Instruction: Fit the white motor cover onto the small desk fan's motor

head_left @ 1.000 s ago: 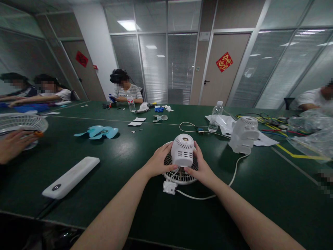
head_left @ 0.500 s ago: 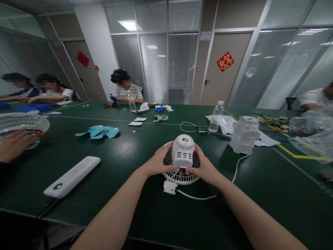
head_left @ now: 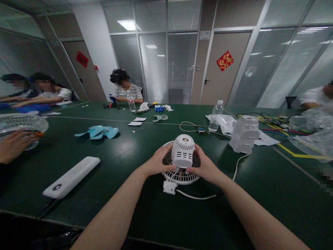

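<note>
A white fan motor housing [head_left: 182,151] with vent slots stands upright over a round white fan grille [head_left: 186,178] on the table. My left hand [head_left: 161,161] grips the housing from the left, its thumb along the lower front edge. From the right, my right hand [head_left: 204,165] is closed on the same housing, thumb near its lower corner. Fingers at the back are partly hidden. In front of the grille lies a white block-shaped part [head_left: 170,187], a plug or switch box, with a white cord [head_left: 197,198] running right beneath my right forearm.
On the green table [head_left: 125,149] lie blue fan blades [head_left: 102,132] and a long white device [head_left: 71,177]. At right stand another white motor housing [head_left: 244,135] and a water bottle [head_left: 216,116], near tangled wires [head_left: 270,121]. A co-worker's hand [head_left: 18,147] touches a grille [head_left: 28,123] at left.
Both my hands stay on the motor housing, almost still. The view has shifted very slightly. At the far left, a seated person's head and arms have moved a little to the left.
</note>
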`<state>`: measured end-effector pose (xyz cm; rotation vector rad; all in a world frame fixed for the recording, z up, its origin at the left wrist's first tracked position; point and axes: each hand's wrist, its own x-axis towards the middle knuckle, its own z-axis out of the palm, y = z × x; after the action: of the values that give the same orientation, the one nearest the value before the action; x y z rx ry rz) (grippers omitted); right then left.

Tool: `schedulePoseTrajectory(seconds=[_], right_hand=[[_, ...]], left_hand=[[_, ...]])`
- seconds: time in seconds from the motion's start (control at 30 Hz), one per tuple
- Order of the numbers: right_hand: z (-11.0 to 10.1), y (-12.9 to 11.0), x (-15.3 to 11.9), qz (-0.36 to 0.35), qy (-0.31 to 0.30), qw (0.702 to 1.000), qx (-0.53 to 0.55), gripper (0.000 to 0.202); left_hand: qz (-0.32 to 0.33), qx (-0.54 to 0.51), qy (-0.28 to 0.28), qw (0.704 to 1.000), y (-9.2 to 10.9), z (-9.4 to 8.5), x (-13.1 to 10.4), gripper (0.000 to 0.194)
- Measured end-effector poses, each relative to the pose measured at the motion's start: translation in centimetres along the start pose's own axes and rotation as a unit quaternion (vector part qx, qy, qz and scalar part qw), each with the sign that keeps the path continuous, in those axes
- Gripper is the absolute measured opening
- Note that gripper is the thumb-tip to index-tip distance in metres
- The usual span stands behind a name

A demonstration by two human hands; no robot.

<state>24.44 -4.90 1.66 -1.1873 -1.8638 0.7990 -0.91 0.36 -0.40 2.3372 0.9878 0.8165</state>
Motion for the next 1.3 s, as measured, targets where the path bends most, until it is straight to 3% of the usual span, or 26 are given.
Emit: schedulePoseTrajectory(seconds=[0.27,0.6,0.87,1.3], right_hand=[[0.0,0.5,-0.1,-0.01,-0.012,1.0,0.015,0.094],[-0.1,0.5,0.1,0.006,-0.021,0.999,0.032,0.098],[0.0,1.4,0.2,0.011,-0.017,0.999,0.044,0.094],[-1.1,0.6,0.1,0.043,-0.089,0.995,0.031,0.092]], left_hand=[[-0.014,-0.003,-0.023,1.0,-0.9,0.3,0.3,0.088],[-0.032,-0.039,-0.015,0.999,0.0,0.3,0.1,0.101],[-0.047,-0.043,-0.024,0.998,0.0,0.2,0.2,0.095],[-0.038,-0.105,-0.051,0.992,0.5,-0.5,0.1,0.095]])
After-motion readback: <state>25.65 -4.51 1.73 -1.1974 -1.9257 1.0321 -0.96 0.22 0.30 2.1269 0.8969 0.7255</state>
